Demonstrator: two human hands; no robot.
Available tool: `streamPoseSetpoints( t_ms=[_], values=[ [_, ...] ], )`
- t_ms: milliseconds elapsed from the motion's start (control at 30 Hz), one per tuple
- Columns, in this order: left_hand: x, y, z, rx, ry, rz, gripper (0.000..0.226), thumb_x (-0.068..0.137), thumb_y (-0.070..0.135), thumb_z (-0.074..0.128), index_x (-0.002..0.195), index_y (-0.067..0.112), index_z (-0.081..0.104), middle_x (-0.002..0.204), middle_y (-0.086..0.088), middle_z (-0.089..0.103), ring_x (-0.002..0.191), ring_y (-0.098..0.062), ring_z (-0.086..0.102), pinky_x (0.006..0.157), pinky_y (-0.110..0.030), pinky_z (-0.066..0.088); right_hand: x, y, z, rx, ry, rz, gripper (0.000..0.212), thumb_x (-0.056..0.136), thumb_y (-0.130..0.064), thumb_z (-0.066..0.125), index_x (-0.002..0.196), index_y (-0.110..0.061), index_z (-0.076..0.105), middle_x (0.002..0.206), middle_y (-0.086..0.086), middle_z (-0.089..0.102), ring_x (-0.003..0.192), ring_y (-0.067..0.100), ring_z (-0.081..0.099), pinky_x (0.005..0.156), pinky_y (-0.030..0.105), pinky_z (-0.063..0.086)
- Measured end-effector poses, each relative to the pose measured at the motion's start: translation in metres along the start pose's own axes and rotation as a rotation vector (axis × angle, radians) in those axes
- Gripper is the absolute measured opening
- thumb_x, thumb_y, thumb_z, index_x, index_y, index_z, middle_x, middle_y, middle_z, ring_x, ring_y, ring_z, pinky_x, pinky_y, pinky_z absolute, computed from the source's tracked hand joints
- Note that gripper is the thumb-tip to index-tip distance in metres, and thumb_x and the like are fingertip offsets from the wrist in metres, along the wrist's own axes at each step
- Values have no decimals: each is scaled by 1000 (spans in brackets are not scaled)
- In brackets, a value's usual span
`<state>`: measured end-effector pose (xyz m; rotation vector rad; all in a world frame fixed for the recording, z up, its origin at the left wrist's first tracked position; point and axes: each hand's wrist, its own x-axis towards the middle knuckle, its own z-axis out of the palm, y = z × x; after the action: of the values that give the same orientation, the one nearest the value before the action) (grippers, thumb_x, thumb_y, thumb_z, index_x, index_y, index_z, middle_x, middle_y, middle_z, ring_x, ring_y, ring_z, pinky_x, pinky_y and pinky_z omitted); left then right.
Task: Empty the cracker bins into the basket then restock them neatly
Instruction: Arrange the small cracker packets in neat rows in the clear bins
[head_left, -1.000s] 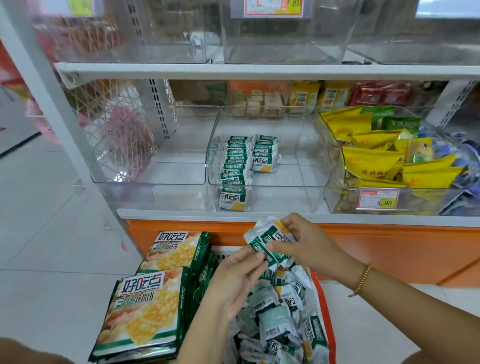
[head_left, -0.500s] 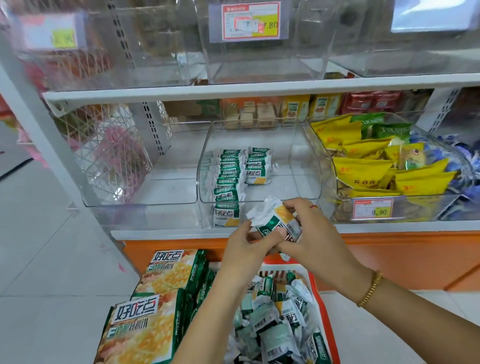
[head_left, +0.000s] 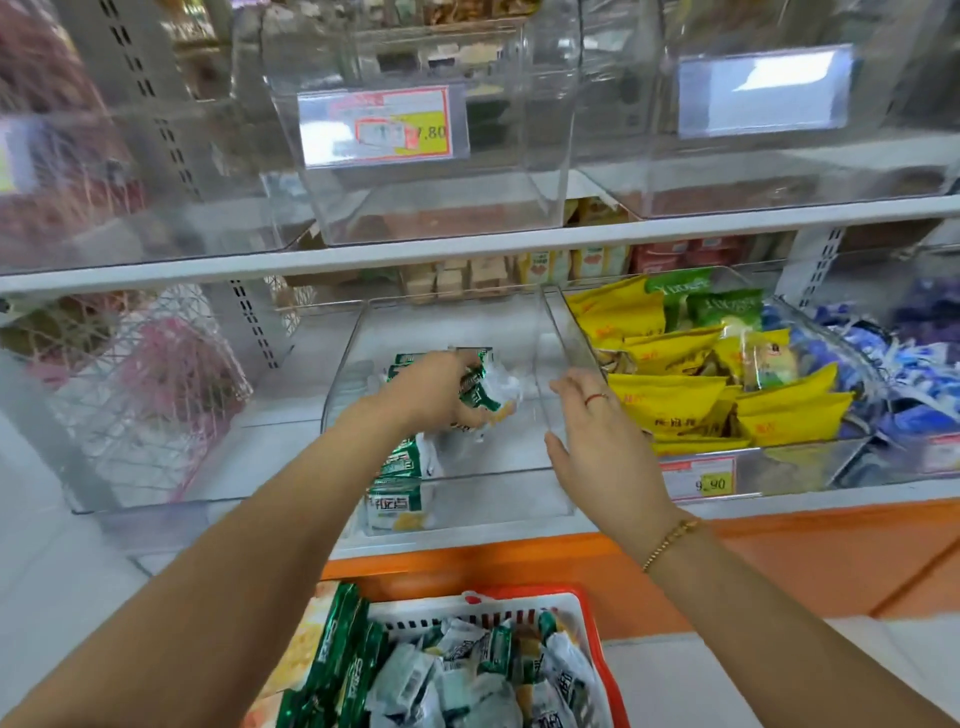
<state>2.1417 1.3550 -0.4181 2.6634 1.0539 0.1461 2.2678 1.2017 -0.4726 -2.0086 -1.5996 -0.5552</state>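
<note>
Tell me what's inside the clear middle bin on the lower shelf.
The clear bin holds a row of green-and-white cracker packets along its left side; the left hand grips a loose bunch above them. Its right side is bare. Hand and forearm hide the row's middle.

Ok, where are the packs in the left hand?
Centre of the head view: the cracker packs are in the left hand, inside the clear middle bin, right of the row of packs and left of the yellow bags.

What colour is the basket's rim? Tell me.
The basket has a red rim, best seen in the head view.
</note>
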Motion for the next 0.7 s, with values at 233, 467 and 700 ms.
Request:
streamPoseSetpoints(
  t_ms=[233, 467, 700],
  values=[
    [35, -16, 29, 358, -259, 15, 49, 82, 31, 73, 119, 4, 55, 107, -12, 61, 95, -27, 57, 75, -32, 47, 5, 5, 11, -9, 15, -17, 52, 60, -14, 88, 108, -3, 69, 114, 15, 67, 101, 31, 67, 75, 35, 58],
    [44, -9, 32, 532, -67, 16, 66, 77, 38, 76, 123, 2, 46, 125, -17, 51, 115, -31, 51, 85, -37, 45, 4, 3, 7, -48, 19, -46, 38, 64, -16, 85, 98, -4, 72, 112, 17, 67, 103, 32, 65, 83, 39, 56],
    [25, -14, 45, 409, -69, -67, 27, 84, -8, 56, 108, 1, 61, 107, -15, 63, 94, -30, 62, 72, -35, 47, 6, 4, 6, -45, 52, -102, 20, 68, -13, 82, 83, -4, 72, 85, 11, 69, 87, 30, 65, 82, 38, 57]
  ],
)
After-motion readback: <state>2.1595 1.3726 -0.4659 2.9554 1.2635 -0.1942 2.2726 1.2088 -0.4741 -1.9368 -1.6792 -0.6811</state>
